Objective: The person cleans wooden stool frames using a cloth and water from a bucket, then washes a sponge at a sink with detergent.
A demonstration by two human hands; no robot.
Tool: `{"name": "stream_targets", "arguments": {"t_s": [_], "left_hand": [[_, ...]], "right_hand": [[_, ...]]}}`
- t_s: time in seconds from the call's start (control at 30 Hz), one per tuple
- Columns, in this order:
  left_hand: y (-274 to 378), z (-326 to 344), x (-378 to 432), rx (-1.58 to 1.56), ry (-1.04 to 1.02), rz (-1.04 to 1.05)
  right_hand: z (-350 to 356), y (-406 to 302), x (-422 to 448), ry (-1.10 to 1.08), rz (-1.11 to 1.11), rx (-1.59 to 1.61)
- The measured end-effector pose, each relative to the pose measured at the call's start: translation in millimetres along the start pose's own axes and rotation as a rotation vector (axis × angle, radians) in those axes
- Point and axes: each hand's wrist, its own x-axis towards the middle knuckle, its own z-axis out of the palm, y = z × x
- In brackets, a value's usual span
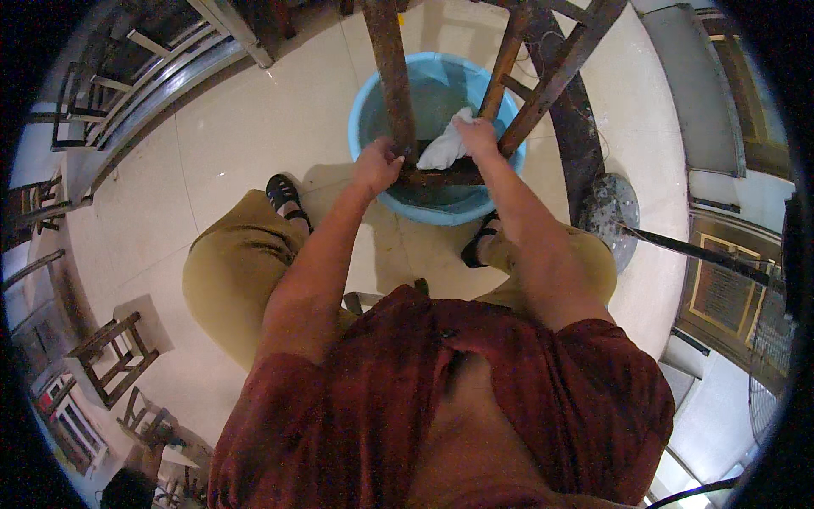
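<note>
In front of me a light-blue plastic basin [357, 127] stands on the floor with water in it. The dark wooden legs of a stool or similar piece of furniture [395, 89] reach over the basin, joined by a crossbar [448, 177] near my side. My left hand [378, 167] grips the corner where the left leg meets this crossbar. A wet-looking white cloth [443, 147] is bunched in my right hand [478, 136], and its lower end rests against the crossbar. My right fingers are partly hidden behind the cloth and the wood.
To the right, a round metal base [612, 219] carries a dark pole [693, 247] leading to a wire fan guard [766, 362]. A small wooden stool [114, 362] stands at left on the tiled floor [146, 210]. Metal-edged furniture [172, 76] lines the upper left.
</note>
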Motion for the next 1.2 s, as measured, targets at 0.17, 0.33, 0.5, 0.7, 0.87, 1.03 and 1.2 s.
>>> {"name": "stream_targets", "arguments": {"t_s": [0.17,0.33,0.5,0.7,0.87,1.03,1.2], "left_hand": [[4.2,-1.0,-18.0,-0.035,0.024,0.070],[2.9,-1.1,-23.3,0.007,0.081,0.125],[13.6,-3.8,-22.7,0.122,0.106,0.201],[8.2,-7.7,-10.0,-0.074,0.013,0.030],[57.4,-24.7,12.2,-0.335,0.448,0.147],[128.3,-62.5,54.8,-0.367,0.749,0.314],[134.9,-109.6,115.0,-0.325,0.397,0.105]], "right_hand": [[13.1,-6.4,39.1,-0.165,-0.241,-0.619],[85.3,49.6,69.4,-0.284,-0.489,-0.948],[121.4,102.8,131.2,-0.268,-0.516,-0.605],[29.5,-2.8,60.7,-0.283,-0.132,-0.080],[-33.0,-91.0,-34.1,-0.075,-0.452,0.421],[-70.5,-180.4,-108.0,0.211,-0.991,0.313],[-82.9,-261.8,-136.7,0.697,-1.402,-0.104]]}}
